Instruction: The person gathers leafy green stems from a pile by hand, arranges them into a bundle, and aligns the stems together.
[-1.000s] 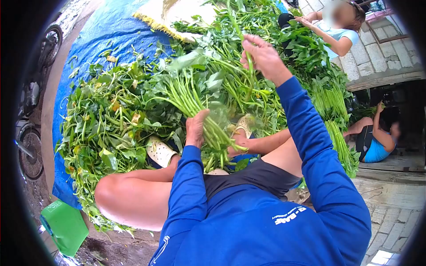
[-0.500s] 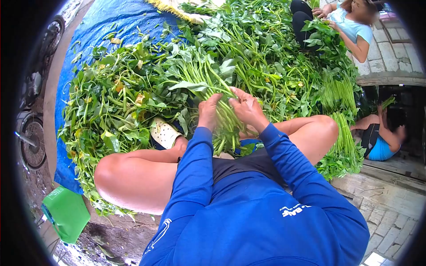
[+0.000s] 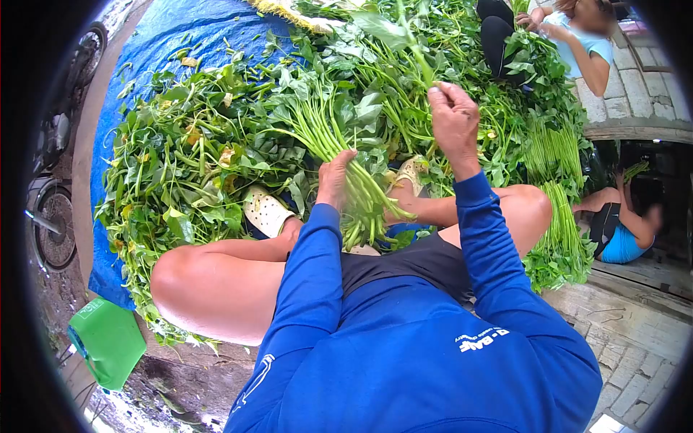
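Observation:
My left hand (image 3: pixel 334 180) is wrapped round a bunch of long green stems (image 3: pixel 315 131), whose leaves point up and away and whose cut ends hang between my legs. Farther up and to the right, my right hand (image 3: pixel 455 121) pinches a single leafy stem (image 3: pixel 413 45), which rises from the fingers toward the top of the view. Under and beyond both hands spreads a big heap of leafy greens (image 3: pixel 180 151). Tied-looking rows of stems (image 3: pixel 559 216) lie beyond my right knee.
A blue tarp (image 3: pixel 209 32) lies under the heap. A green container (image 3: pixel 108 343) stands at lower left, and a motorcycle (image 3: pixel 54 216) at far left. One person (image 3: pixel 588 54) sits at upper right holding greens; another person (image 3: pixel 626 234) sits at the right.
Half a second ago both hands were together at the bunch. My right hand has since moved up and right with a single stem, while my left hand keeps the bunch.

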The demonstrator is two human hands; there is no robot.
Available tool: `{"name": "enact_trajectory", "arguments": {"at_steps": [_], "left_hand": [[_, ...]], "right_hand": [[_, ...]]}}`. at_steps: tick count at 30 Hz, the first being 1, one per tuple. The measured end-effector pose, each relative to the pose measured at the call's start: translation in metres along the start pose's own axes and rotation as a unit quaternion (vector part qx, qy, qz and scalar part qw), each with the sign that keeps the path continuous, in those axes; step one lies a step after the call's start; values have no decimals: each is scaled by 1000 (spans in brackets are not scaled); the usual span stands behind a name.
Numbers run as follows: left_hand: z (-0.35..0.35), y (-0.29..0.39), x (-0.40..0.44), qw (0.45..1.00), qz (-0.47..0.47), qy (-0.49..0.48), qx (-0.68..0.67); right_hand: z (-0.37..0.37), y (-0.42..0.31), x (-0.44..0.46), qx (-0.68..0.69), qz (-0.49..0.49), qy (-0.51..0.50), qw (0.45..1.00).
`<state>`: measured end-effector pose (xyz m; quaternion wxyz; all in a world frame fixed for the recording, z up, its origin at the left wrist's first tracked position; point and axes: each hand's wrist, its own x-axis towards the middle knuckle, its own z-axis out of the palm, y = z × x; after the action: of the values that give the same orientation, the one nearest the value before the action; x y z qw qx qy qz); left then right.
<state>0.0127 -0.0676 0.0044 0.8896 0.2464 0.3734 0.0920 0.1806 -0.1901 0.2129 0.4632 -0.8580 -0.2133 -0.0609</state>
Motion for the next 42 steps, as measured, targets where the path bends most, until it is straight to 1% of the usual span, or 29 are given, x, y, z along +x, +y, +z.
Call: {"name": "enact_trajectory", "arguments": {"at_steps": [1, 2, 4, 5, 6, 7, 9, 11, 12, 13, 14, 15, 16, 18, 19, 20, 24, 27, 28, 29, 31, 34, 35, 36, 37, 38, 40, 41, 42], "left_hand": [[-1, -2, 2, 1000, 2, -3, -7], [-2, -3, 4, 1000, -6, -5, -8], [-6, -6, 10, 1000, -21, -9, -11], [-6, -6, 9, 997, -56, -24, -36], [-6, -3, 6, 993, -90, -39, -62], [-5, 2, 4, 987, -122, -54, -88], [-2, 6, -5, 984, -137, -55, -103], [-9, 0, -7, 983, -126, -56, -121], [-7, 3, -10, 981, -139, -65, -116], [-7, 4, -10, 979, -152, -74, -113], [-8, -1, -7, 982, -146, -52, -104], [-10, -6, 0, 987, -127, -46, -90], [-14, -11, 6, 991, -107, -39, -75], [-19, -18, 14, 996, -66, -23, -61], [-16, -17, 11, 996, -66, -10, -52], [-14, -16, 7, 997, -66, 3, -42], [-10, -14, -1, 997, -62, 24, -41], [-10, -15, 2, 996, -68, 10, -55], [-16, -16, 8, 995, -77, -3, -64], [-21, -19, 12, 993, -86, -16, -73], [-23, -8, 5, 986, -130, -41, -96], [-28, -4, -3, 985, -154, -30, -74], [-29, -12, 1, 998, -68, 14, -10], [-22, -19, -1, 997, 19, 59, 54], [-16, -25, -3, 982, 105, 102, 119], [-18, -27, -9, 986, 61, 98, 117], [-29, -15, -2, 988, -57, 58, 131], [-30, -2, -6, 981, -149, 15, 122], [-19, 11, -17, 985, -159, 18, 70]], "right_hand": [[3, -8, -5, -12, -3, -19, 1000], [6, -17, -17, -64, -33, -39, 997], [31, 9, -51, -82, -13, -110, 990], [39, 9, -72, -127, 1, -160, 979], [50, 18, -92, -87, 130, -230, 961], [56, 22, -106, -77, 175, -270, 944], [78, 50, -124, 4, 254, -256, 933], [83, 63, -134, 104, 360, -224, 899], [81, 64, -135, 152, 409, -201, 877], [74, 53, -137, 114, 386, -179, 898], [66, 39, -141, 75, 361, -157, 916], [64, 28, -142, 38, 333, -138, 932], [71, 39, -145, 3, 301, -107, 948], [83, 126, -155, 95, 246, -191, 946], [80, 124, -151, 140, 218, -231, 938], [74, 122, -148, 110, 254, -269, 922], [66, 63, -135, 25, 243, -283, 927], [60, 50, -129, -14, 235, -317, 919], [67, 62, -132, 19, 221, -298, 928], [70, 74, -138, 89, 290, -306, 903], [73, 83, -142, 226, 417, -310, 824], [78, 93, -148, 176, 505, -320, 782], [80, 95, -150, 159, 533, -323, 766], [75, 102, -157, 339, 511, -362, 702], [72, 109, -163, 350, 521, -339, 701], [69, 116, -168, 360, 530, -316, 699], [87, 123, -170, 204, 387, -442, 783], [93, 129, -172, 174, 289, -481, 809], [86, 100, -166, 201, 372, -462, 780]]}}
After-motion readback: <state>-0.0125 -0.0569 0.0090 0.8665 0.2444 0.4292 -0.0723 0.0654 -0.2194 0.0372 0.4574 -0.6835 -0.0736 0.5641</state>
